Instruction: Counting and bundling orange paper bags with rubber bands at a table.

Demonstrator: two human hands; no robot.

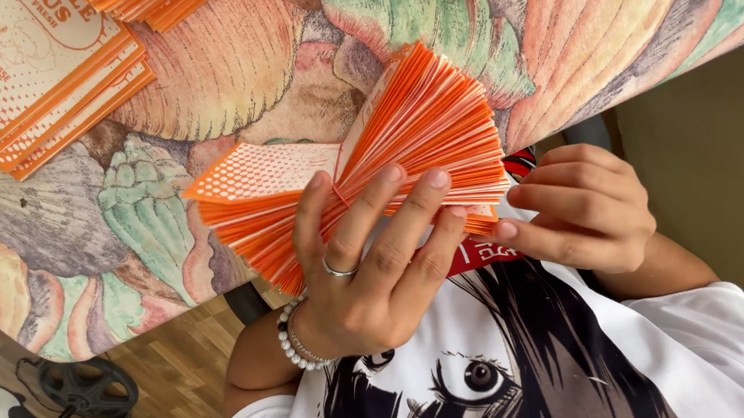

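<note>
A thick stack of orange-edged printed paper sheets point(410, 134) is spread out like a fan over the edge of the table. My left hand point(369, 272), with a ring and a white bead bracelet, lies across the front of the fan with its fingers spread, gripping it. My right hand point(583, 213) is curled at the fan's right end, and its fingertips pinch the lowest sheets. One sheet with an orange dotted pattern point(261, 169) sticks out flat on the left side of the fan.
A table cover point(234, 69) with large painted shells fills the top. Two more stacks of orange printed sheets point(37, 77) lie at the upper left. Below are wood floor point(180, 369), a black stand base point(83, 387) and my white printed shirt point(539, 374).
</note>
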